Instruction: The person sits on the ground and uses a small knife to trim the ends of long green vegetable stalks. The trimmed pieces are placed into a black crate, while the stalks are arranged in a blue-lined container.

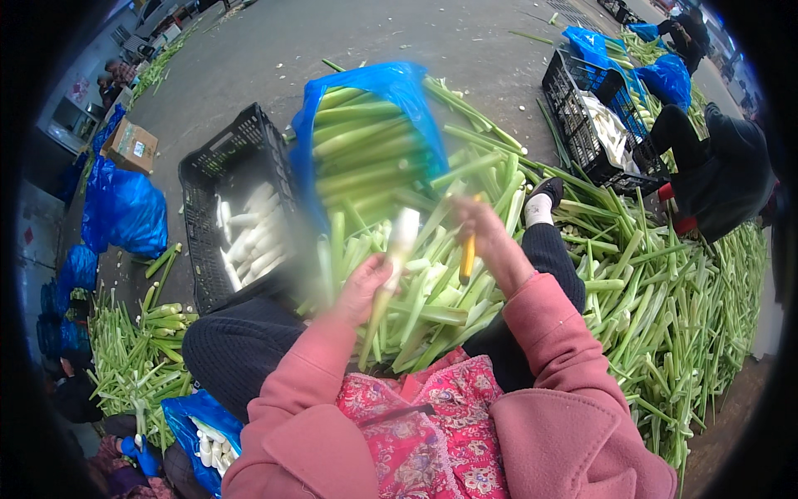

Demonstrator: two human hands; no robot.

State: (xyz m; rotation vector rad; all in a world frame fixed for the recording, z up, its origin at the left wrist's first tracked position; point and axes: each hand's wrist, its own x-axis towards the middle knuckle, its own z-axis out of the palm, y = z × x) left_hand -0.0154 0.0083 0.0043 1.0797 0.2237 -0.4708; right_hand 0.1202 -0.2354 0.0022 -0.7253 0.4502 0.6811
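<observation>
My left hand (361, 288) grips a partly peeled water bamboo shoot (405, 231), its white end pointing up and away from me. In my right hand (492, 240) is a tool with a yellow handle (468, 256); its blade is too blurred to make out. The two hands are apart, over a heap of cut green leaf sheaths (430, 305) between my legs. Just beyond them, a blue plastic bag (389, 78) lies open towards me, full of unpeeled green shoots (361, 143). To its left, a black plastic crate (234, 143) holds peeled white shoots (255, 243).
Leaf waste (673, 324) covers the ground on my right. There, a person in dark clothes (723, 168) sits beside another black crate (614, 171) of white shoots. Blue bags (134, 206) and a cardboard box (131, 146) stand at left. A blue-gloved hand (140, 455) shows at lower left.
</observation>
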